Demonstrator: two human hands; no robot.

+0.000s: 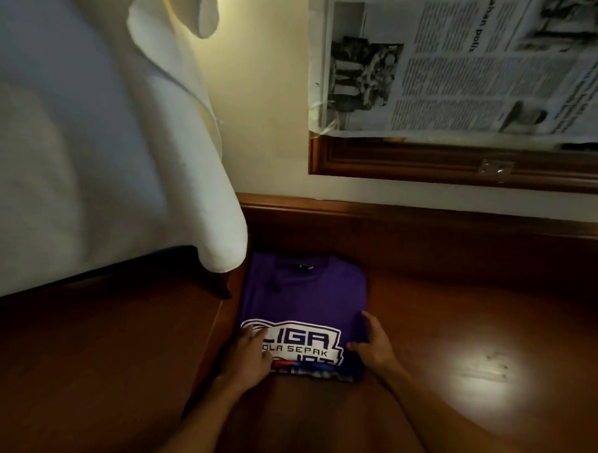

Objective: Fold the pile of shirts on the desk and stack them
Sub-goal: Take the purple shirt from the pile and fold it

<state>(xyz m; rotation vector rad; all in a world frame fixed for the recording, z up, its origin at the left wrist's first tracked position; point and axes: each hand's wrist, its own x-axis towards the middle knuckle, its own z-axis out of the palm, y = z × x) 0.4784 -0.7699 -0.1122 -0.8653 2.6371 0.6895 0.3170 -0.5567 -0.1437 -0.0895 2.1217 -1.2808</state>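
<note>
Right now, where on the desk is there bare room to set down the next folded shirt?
Bare wood lies right of the purple shirt, around the bright light patch on the desk, back to the rear ledge. Another bare strip lies left, in front of the hanging white cloth. It is crowded at the shirt: left hand and right hand rest there.

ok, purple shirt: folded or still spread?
Folded. The purple shirt lies as a compact rectangle on the desk, collar at the far end, with both hands at its near corners.
</note>
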